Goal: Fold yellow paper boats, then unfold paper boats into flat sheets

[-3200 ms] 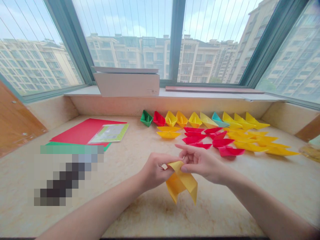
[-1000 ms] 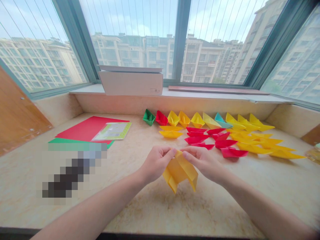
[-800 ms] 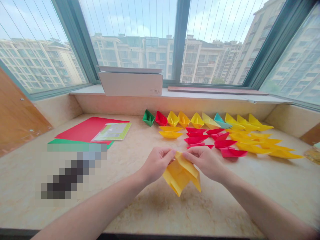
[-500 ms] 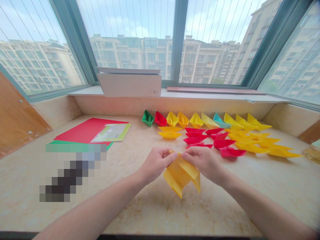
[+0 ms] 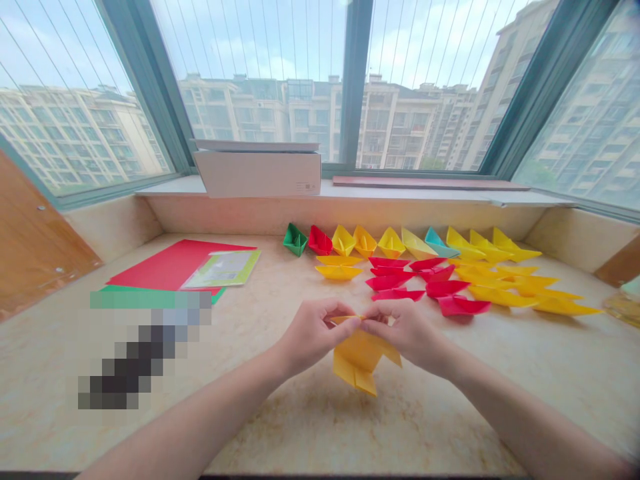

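Note:
A partly folded yellow paper (image 5: 357, 353) hangs between my hands, above the front middle of the counter. My left hand (image 5: 320, 333) pinches its upper edge from the left, thumb on the near side. From the right, my right hand (image 5: 403, 330) pinches the same edge, and the thumb tips nearly meet. Below them the paper's folded flaps spread out and down. Just beyond my hands lie red paper boats (image 5: 395, 295) and a pair of yellow paper boats (image 5: 339, 273). The fingertips behind the paper are partly hidden.
Along the back stands a row of folded boats, from a green boat (image 5: 295, 240) to yellow ones at right. More yellow boats (image 5: 503, 297) lie at right. Red sheets (image 5: 155, 263) and a clear packet (image 5: 223, 269) lie at left. A white box (image 5: 257, 173) rests on the sill.
The yellow paper has turned and tipped between my hands, so its lower flaps look shorter and sit differently. My fingertips have come closer together at its top edge.

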Demonstrator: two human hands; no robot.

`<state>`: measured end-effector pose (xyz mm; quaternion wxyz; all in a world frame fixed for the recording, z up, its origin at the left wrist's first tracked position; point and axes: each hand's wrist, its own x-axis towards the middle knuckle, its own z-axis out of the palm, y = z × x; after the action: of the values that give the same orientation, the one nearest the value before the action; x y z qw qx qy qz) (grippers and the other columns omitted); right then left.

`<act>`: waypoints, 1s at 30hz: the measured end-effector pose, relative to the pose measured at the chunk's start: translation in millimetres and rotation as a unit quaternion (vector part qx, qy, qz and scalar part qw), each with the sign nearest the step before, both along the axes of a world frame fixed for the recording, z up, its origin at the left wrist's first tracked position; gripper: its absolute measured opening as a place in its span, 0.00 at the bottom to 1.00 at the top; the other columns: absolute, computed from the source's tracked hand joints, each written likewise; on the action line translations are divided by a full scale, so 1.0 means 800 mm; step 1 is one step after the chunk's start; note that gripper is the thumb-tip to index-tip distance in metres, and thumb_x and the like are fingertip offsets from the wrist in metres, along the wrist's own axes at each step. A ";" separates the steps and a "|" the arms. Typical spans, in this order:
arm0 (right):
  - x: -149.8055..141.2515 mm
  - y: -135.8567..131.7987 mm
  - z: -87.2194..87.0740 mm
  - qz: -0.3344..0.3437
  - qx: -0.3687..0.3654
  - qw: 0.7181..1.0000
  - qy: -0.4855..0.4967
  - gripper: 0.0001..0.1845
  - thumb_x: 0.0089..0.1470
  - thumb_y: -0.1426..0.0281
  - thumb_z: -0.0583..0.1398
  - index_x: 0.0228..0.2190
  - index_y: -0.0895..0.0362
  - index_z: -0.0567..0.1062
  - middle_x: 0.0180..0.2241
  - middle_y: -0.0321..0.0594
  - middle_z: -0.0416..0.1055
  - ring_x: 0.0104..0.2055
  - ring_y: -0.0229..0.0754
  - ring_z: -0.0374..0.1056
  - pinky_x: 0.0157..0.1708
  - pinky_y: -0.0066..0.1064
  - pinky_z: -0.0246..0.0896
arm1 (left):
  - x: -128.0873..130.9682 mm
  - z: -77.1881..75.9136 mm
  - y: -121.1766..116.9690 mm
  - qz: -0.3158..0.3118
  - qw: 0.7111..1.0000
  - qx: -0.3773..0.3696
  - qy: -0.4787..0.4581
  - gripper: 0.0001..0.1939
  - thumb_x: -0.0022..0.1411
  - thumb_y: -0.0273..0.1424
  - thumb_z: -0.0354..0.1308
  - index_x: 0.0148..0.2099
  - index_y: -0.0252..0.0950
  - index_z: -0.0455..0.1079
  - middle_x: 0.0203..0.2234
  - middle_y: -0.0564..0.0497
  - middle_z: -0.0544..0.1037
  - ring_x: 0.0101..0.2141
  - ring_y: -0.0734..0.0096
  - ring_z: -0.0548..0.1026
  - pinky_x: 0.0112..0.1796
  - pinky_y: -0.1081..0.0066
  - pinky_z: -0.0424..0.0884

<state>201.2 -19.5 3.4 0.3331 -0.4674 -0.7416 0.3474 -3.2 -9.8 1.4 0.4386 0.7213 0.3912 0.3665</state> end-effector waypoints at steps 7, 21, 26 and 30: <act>-0.003 -0.003 0.004 -0.018 0.025 0.999 -0.017 0.11 0.58 0.63 0.61 0.29 0.55 0.81 0.28 0.37 0.78 0.31 0.40 0.69 0.30 0.30 0.60 | 0.002 0.004 -0.003 0.031 0.998 0.049 0.015 0.10 0.62 0.35 0.61 0.38 0.34 0.79 0.32 0.48 0.83 0.33 0.66 0.78 0.35 0.72 0.72; -0.008 -0.006 0.004 -0.011 0.046 0.998 -0.033 0.10 0.58 0.67 0.61 0.28 0.56 0.80 0.26 0.36 0.77 0.29 0.39 0.68 0.29 0.29 0.58 | 0.001 0.000 -0.002 0.023 1.000 0.004 -0.003 0.12 0.61 0.37 0.61 0.35 0.32 0.78 0.30 0.46 0.82 0.32 0.66 0.78 0.34 0.71 0.72; -0.003 0.000 0.005 0.020 0.023 1.000 -0.003 0.08 0.58 0.66 0.61 0.34 0.55 0.81 0.31 0.36 0.77 0.33 0.39 0.68 0.32 0.29 0.60 | -0.004 0.001 0.007 0.019 0.999 -0.025 -0.043 0.13 0.61 0.38 0.61 0.35 0.32 0.77 0.30 0.47 0.81 0.32 0.67 0.78 0.35 0.71 0.73; 0.008 0.010 0.008 0.011 -0.040 0.999 0.030 0.10 0.57 0.65 0.61 0.34 0.56 0.80 0.31 0.37 0.76 0.29 0.38 0.66 0.27 0.28 0.60 | -0.012 0.006 0.019 0.055 0.994 -0.048 -0.077 0.13 0.59 0.39 0.62 0.34 0.31 0.74 0.28 0.48 0.80 0.31 0.67 0.77 0.34 0.70 0.74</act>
<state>207.2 -11.3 10.1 0.3319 -0.4615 -0.7219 0.3947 -12.7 5.7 6.3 0.4811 0.6466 0.4123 0.4249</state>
